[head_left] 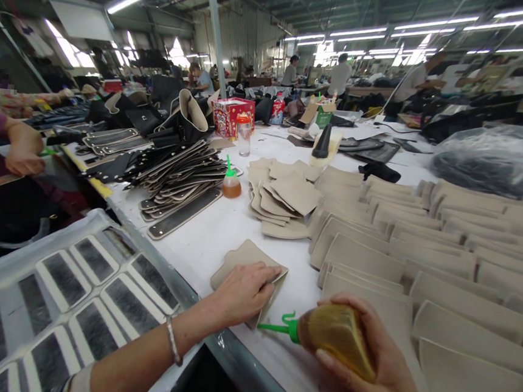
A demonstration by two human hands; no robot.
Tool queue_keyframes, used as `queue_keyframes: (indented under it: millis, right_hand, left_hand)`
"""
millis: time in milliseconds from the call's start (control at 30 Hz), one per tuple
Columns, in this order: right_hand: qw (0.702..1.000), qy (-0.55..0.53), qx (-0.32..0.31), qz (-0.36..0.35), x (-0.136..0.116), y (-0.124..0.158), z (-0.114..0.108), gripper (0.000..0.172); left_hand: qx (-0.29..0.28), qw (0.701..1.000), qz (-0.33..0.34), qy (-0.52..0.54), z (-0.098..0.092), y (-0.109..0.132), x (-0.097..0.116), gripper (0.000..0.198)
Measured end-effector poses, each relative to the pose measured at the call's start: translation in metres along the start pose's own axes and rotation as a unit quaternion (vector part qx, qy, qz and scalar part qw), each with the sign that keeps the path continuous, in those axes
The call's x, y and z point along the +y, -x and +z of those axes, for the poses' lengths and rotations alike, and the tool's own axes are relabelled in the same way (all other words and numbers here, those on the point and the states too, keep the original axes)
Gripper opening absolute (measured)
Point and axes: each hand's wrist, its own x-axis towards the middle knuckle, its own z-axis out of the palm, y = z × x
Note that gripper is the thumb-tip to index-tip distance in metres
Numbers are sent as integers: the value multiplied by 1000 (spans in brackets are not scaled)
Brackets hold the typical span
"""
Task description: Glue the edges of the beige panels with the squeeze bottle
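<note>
A beige, leather-like piece (238, 258) lies near the table's front edge, its right side folded or layered. My left hand (246, 289) rests on top and grips it near that side, fingers bent and pressed together. My right hand (380, 353) is wrapped round a squeeze bottle (338, 337) of amber liquid, tilted on its side. Its green nozzle points left, with the tip at the piece's lower right corner; whether it touches cannot be made out. Just behind the piece sits a loose pile of similar beige pieces (284, 198).
Overlapping rows of beige pieces (439, 254) cover the right side. A second amber bottle (232, 186), a clear cup (244, 139) and a stack of black strips (184, 183) stand farther back. At left are a tray of dark strips (92, 291) and another person's hand (25, 148).
</note>
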Motion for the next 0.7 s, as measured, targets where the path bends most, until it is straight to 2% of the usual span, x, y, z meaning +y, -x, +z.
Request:
queue_keyframes:
  millis: [167,300,367,500,567,700]
  right_hand:
    - [996,69,33,-38,6,-3,-2,49]
    - [1000,-7,0,-8,1,-1,2,48]
    - [1000,-11,-7,1,0,-3,1,49]
    - [995,78,27,-56,6,-13,-7,50]
    - [993,89,32,-74,6,-14,-8,49]
    - [999,32,-21,-30,1,-11,-6,48]
  left_hand:
    - [-4,1000,-2,-10,-1,0,1,43]
    - [-10,1000,2,-13,-2,1,1,44]
    - [-10,1000,3,-13,-1,1,0,44]
    - [-10,1000,3,-12,0,0,0,43]
    - [-10,1000,2,-11,0,-1,0,42]
    - [-11,1000,6,-7,0,-2,-1,44]
